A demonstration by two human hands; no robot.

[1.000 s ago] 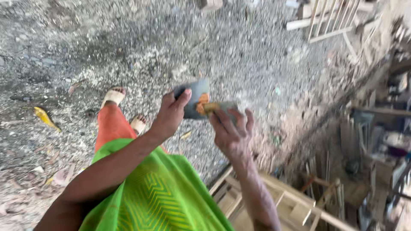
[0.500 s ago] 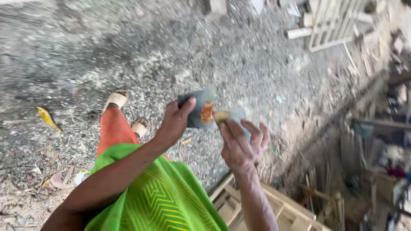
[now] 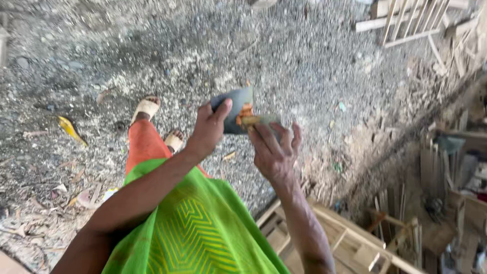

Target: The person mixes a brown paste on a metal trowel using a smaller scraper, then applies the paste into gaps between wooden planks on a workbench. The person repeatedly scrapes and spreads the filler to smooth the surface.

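At the centre of the frame, the left hand point(image 3: 209, 131) curls its fingers and thumb around a small grey-blue, orange-marked packet point(image 3: 237, 109), while the right hand point(image 3: 274, 152) pinches the packet's right edge between thumb and fingers. Below the hands lie a gravel floor strewn with wood shavings point(image 3: 314, 66), sandalled feet point(image 3: 148, 107), and a pale wooden frame point(image 3: 345, 238) at lower right.

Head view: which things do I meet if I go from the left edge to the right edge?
Yellow leaf → sandal → left hand → grey sheet → right hand → wooden frame
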